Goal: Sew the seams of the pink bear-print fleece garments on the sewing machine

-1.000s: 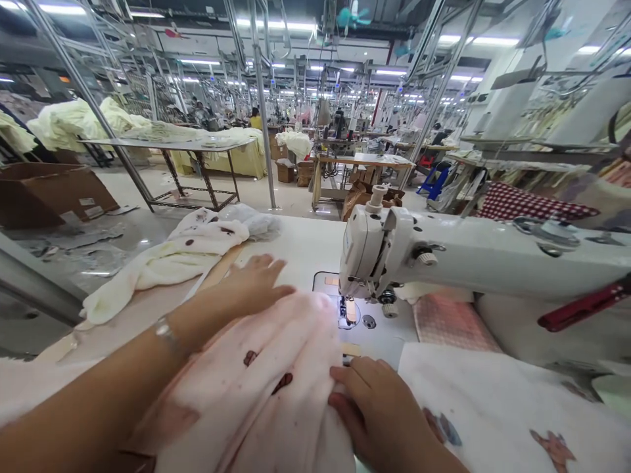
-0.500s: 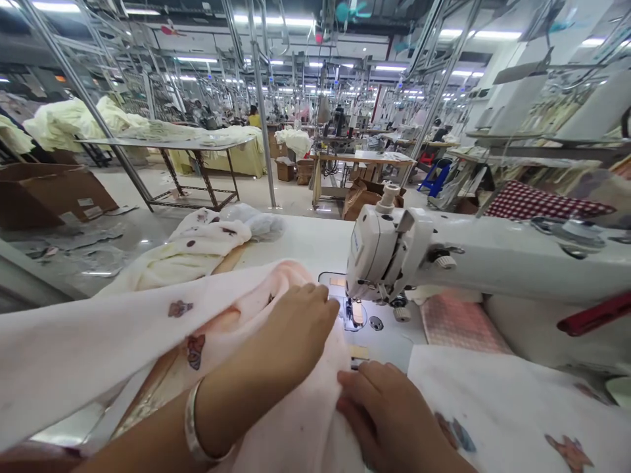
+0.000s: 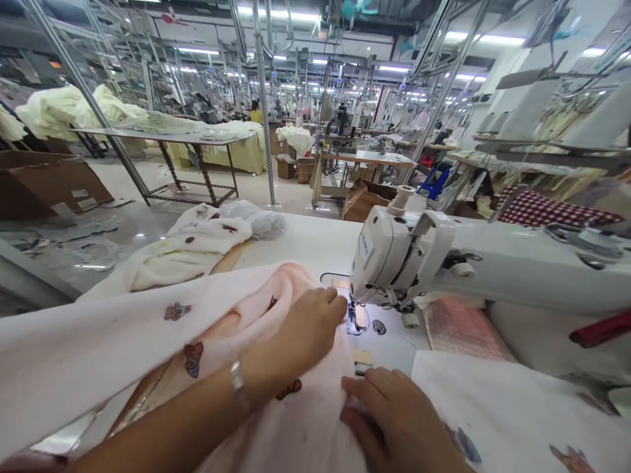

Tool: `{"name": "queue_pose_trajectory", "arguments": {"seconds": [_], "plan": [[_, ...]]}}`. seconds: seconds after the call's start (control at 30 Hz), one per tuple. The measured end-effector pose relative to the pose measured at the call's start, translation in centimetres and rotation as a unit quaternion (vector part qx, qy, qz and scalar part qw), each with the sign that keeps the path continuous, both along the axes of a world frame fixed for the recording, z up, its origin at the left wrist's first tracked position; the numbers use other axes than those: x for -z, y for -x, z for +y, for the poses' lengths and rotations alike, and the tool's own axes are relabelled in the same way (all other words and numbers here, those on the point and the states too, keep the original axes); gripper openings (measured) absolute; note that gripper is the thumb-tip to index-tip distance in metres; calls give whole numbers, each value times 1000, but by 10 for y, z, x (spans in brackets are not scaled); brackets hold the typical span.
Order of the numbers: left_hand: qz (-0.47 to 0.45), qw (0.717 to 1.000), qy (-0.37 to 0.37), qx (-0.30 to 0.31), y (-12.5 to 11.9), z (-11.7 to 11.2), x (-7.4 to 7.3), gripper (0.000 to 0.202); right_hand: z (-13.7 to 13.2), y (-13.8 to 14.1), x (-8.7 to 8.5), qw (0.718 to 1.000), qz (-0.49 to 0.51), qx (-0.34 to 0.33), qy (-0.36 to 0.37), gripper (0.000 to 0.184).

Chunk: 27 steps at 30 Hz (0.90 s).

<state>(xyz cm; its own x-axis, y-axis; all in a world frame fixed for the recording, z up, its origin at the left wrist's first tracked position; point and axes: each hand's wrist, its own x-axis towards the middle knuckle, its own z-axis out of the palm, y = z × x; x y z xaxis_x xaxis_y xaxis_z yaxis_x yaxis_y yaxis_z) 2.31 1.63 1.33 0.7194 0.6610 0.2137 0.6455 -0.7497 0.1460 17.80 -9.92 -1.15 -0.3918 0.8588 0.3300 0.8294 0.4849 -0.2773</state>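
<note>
Foremost: pale pink printed fleece [image 3: 305, 427] bunched under both hands, reaching the presser foot [image 3: 355, 316]. Left hand [image 3: 296, 328], fingers together, lying flat on the cloth; right hand [image 3: 394, 420], fingers curled over a fold, grip unclear. Beyond: white sewing machine [image 3: 399, 263], cream fabric bundle [image 3: 190, 246] on the worktop [image 3: 296, 240].

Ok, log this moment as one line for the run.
left hand: on pale pink printed fabric, fingertips near presser foot | right hand: on same fabric | white sewing machine: beside both hands
</note>
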Motion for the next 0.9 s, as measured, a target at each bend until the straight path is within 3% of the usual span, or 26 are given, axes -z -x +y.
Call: {"name": "queue_pose_trajectory", "arguments": {"seconds": [0.13, 0.23, 0.37, 0.6, 0.7, 0.77, 0.9], "plan": [[17, 998, 25, 60, 19, -26, 14, 34, 3, -3, -2, 1000, -20, -6, 16, 17], [26, 991, 70, 106, 26, -20, 15, 42, 7, -5, -4, 999, -31, -4, 13, 17], [14, 987, 98, 124, 23, -1, 11, 40, 12, -8, -7, 999, -48, 7, -11, 18], [6, 988, 41, 151, 16, 12, 16, 40, 19, -10, -3, 998, -35, 26, -34, 15], [-5, 988, 5, 154, 14, 7, 18, 37, 19, -10, -1, 998, -40, 23, -36, 17], [-29, 987, -1, 157, 14, -1, 18, 25, 17, -10, -2, 998, -52, 22, -37, 18], [-51, 978, 52, 197, 14, -18, 17, 11, 5, -11, -4, 996, -81, -4, -46, 14]]}}
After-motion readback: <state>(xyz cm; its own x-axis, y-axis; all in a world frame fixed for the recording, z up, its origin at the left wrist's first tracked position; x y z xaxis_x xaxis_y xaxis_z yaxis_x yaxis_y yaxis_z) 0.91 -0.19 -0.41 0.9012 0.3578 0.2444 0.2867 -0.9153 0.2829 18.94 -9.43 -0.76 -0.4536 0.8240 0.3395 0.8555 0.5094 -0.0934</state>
